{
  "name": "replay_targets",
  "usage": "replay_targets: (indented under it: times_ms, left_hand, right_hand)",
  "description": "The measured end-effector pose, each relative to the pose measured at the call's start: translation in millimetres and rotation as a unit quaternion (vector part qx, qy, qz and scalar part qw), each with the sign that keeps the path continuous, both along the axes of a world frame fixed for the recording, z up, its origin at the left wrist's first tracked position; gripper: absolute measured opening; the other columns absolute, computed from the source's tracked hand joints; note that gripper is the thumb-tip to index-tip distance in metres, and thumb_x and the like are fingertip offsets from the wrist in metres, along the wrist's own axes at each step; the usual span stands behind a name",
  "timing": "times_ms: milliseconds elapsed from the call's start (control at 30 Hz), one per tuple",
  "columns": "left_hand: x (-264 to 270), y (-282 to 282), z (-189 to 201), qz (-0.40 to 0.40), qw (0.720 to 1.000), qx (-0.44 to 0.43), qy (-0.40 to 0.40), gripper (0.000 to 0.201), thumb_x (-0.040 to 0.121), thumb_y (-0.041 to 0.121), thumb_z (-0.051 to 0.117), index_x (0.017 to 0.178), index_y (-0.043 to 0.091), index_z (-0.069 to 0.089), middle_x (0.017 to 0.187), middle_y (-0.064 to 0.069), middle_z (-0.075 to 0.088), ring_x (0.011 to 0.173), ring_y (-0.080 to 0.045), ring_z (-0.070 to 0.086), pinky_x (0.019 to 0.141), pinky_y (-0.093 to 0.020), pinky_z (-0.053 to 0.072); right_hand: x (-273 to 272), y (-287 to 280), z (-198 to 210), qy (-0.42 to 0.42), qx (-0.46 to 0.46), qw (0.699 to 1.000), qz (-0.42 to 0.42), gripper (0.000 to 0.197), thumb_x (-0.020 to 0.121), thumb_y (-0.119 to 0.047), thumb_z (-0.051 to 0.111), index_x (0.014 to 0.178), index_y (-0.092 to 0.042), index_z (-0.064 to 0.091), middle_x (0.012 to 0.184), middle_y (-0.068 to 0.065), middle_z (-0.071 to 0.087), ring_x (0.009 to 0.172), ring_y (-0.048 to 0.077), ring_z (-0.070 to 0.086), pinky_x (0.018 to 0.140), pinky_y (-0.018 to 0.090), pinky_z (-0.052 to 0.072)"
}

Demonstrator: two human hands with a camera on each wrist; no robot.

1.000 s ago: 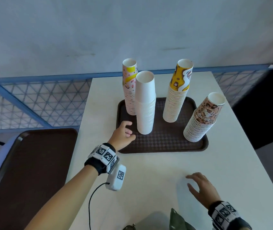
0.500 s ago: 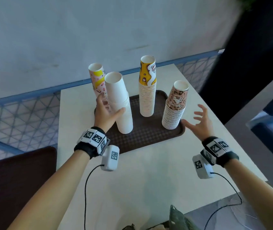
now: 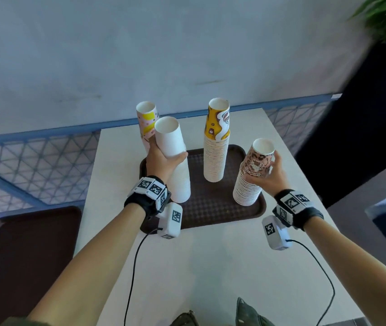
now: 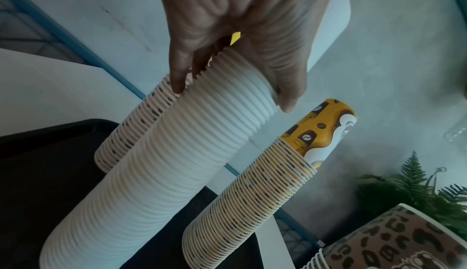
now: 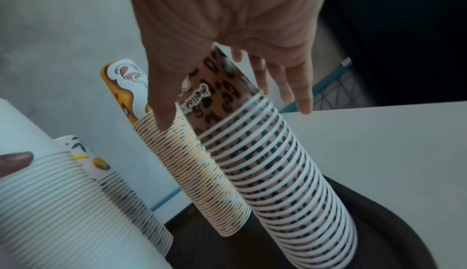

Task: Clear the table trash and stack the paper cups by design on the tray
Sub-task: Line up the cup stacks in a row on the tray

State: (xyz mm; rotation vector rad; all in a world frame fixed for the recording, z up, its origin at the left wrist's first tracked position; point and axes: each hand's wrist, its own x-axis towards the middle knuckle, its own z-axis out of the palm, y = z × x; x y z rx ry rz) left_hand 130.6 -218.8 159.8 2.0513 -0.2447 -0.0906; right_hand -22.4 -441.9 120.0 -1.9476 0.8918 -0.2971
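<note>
Fingers [image 3: 155, 147] of left hand [image 3: 161, 161] wrap white stack [image 3: 175, 161]; right hand [image 3: 270, 177] grips leopard stack [image 3: 253, 175].
Both stacks near tray [image 3: 210, 208] front edge; yellow stack [image 3: 215, 147] between.

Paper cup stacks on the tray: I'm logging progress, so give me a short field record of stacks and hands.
surface: brown plastic tray on white table
stacks: plain white stack; pink-and-yellow stack; yellow coffee-print stack; leopard-print stack
left hand: grips the plain white stack
right hand: holds the leopard-print stack near its top
</note>
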Motion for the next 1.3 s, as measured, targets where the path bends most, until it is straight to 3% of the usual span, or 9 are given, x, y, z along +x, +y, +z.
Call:
replay_targets:
  times_ms: [233,400,600,700,833,900,967,1067,1300]
  left_hand:
    - [1,10,-4,0.051,0.998,0.016,-0.014,0.080,0.067,0.027,0.079,0.132,0.016,0.033,0.128,-0.008,0.055,0.115,-0.029,0.054,0.096,-0.040,0.046]
    - [9,33,-4,0.103,0.995,0.014,-0.007,0.080,0.066,0.024,0.079,0.131,0.017,0.032,0.128,-0.008,0.054,0.117,-0.030,0.053,0.098,-0.046,0.046]
    - [11,46,-2,0.091,0.996,-0.004,0.005,0.084,0.068,0.021,0.080,0.135,0.016,0.028,0.133,-0.008,0.050,0.121,-0.026,0.050,0.096,-0.035,0.042]
    - [3,49,-1,0.087,0.995,-0.047,-0.011,0.097,0.064,0.023,0.083,0.140,0.015,0.022,0.141,-0.006,0.041,0.127,-0.022,0.044,0.107,-0.044,0.039]
    - [-20,41,14,0.182,0.959,-0.089,-0.201,0.086,0.070,0.029,0.075,0.140,0.011,0.028,0.143,-0.003,0.034,0.134,-0.022,0.037,0.113,-0.041,0.032]
    - [-31,27,26,0.149,0.928,-0.106,-0.325,0.064,0.075,0.023,0.067,0.131,0.011,0.038,0.129,0.004,0.041,0.122,-0.021,0.045,0.105,-0.039,0.040]
    - [-39,5,36,0.091,0.922,-0.105,-0.361,0.047,0.077,0.016,0.062,0.120,0.008,0.046,0.118,0.004,0.046,0.109,-0.015,0.050,0.094,-0.029,0.046]
    - [-42,-34,47,0.000,0.954,-0.077,-0.289,0.048,0.078,0.019,0.061,0.122,0.006,0.048,0.119,0.001,0.049,0.106,-0.015,0.052,0.089,-0.021,0.045]
    - [-14,-102,50,-0.096,0.987,0.048,-0.116,0.086,0.075,0.026,0.073,0.143,0.016,0.021,0.146,-0.008,0.032,0.129,-0.023,0.042,0.102,-0.037,0.041]
  right_hand:
    - [8,-14,-20,0.014,0.008,1.000,0.024,0.081,0.059,-0.027,0.085,0.127,-0.014,0.044,0.126,0.009,0.060,0.115,0.028,0.056,0.099,0.038,0.045]
    - [5,-19,-27,0.006,0.013,0.999,0.051,0.078,0.063,-0.025,0.083,0.128,-0.013,0.042,0.127,0.010,0.059,0.116,0.030,0.055,0.096,0.037,0.044]
    - [4,-22,-29,0.008,0.014,0.997,0.072,0.078,0.065,-0.023,0.082,0.128,-0.010,0.038,0.127,0.012,0.058,0.117,0.032,0.054,0.096,0.038,0.044]
    - [3,-23,-31,0.005,0.021,0.997,0.077,0.079,0.065,-0.023,0.082,0.129,-0.011,0.037,0.128,0.012,0.057,0.117,0.032,0.054,0.097,0.040,0.045]
    - [2,-23,-34,0.000,0.028,0.997,0.075,0.080,0.065,-0.022,0.082,0.130,-0.011,0.036,0.129,0.013,0.056,0.117,0.032,0.054,0.098,0.042,0.045]
    - [2,-23,-34,-0.002,0.027,0.997,0.072,0.079,0.066,-0.021,0.081,0.130,-0.011,0.035,0.129,0.013,0.056,0.117,0.032,0.053,0.098,0.042,0.045]
    - [2,-22,-33,0.000,0.028,0.997,0.072,0.079,0.066,-0.022,0.081,0.129,-0.010,0.035,0.129,0.013,0.056,0.118,0.033,0.053,0.098,0.043,0.045]
    - [1,-22,-34,-0.002,0.032,0.997,0.075,0.078,0.066,-0.022,0.081,0.129,-0.011,0.036,0.128,0.013,0.056,0.117,0.033,0.053,0.099,0.044,0.045]
    - [-4,-24,-33,-0.003,0.030,0.996,0.087,0.077,0.065,-0.022,0.082,0.127,-0.010,0.038,0.127,0.012,0.057,0.115,0.031,0.055,0.096,0.041,0.046]
